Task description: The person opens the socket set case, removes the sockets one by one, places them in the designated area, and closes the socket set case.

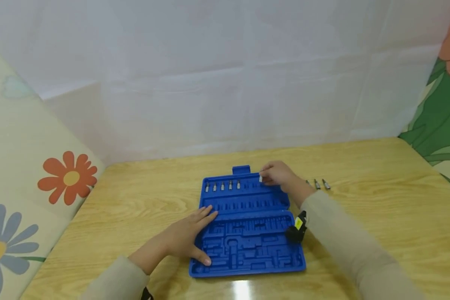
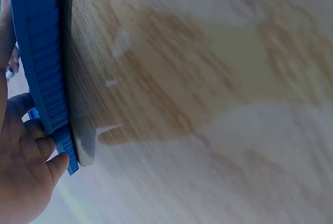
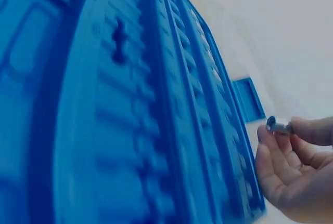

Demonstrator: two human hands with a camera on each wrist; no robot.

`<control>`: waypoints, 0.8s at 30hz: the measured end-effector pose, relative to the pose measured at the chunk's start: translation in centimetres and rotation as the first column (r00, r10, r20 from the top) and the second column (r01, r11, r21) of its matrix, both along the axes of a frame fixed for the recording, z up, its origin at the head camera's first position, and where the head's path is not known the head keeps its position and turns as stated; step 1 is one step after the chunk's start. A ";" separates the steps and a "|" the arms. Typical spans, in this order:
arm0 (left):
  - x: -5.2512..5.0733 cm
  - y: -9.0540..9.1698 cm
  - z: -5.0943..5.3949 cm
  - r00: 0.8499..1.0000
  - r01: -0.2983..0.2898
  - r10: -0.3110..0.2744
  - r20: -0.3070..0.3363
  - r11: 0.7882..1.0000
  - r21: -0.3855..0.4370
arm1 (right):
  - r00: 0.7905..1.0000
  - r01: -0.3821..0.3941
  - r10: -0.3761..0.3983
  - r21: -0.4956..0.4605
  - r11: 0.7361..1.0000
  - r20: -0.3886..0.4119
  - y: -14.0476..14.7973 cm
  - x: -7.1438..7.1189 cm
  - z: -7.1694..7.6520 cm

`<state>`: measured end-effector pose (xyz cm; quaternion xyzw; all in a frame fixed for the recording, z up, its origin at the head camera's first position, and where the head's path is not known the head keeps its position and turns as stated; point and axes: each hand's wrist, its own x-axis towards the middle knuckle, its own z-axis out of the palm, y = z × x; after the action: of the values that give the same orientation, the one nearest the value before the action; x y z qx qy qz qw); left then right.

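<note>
The right hand (image 1: 278,173) pinches a bit (image 3: 281,128) right of the seated bits (image 1: 222,186) (left hand (image 1: 185,234), fingers straight, touches the case (image 1: 255,273)).

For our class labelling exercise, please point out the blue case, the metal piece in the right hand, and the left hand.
Blue case (image 1: 247,271): head view, its near rim.
Metal piece (image 3: 282,128): right wrist view, its side.
Left hand (image 1: 185,236): head view, its back.
</note>
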<state>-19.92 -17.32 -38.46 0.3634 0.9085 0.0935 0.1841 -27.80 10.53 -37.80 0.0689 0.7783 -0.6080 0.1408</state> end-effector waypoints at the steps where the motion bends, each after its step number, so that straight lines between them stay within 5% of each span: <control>1: 0.0 0.0 0.0 1.000 0.000 0.000 0.001 1.000 0.000 | 1.000 -0.002 0.002 -0.010 1.000 0.001 0.5 0.1 0.1; 17: 0.1 0.0 0.0 1.000 0.000 0.000 0.012 1.000 0.005 | 0.993 0.022 -0.010 0.102 0.995 -0.120 11.0 2.1 0.4; 24: 0.0 0.0 0.0 1.000 0.002 -0.002 0.003 1.000 -0.003 | 0.986 0.120 -0.106 0.109 0.987 -0.129 15.4 2.1 -1.6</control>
<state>-19.95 -17.27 -38.47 0.3640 0.9079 0.0924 0.1864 -25.69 25.93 -39.45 0.0837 0.8144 -0.5717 0.0536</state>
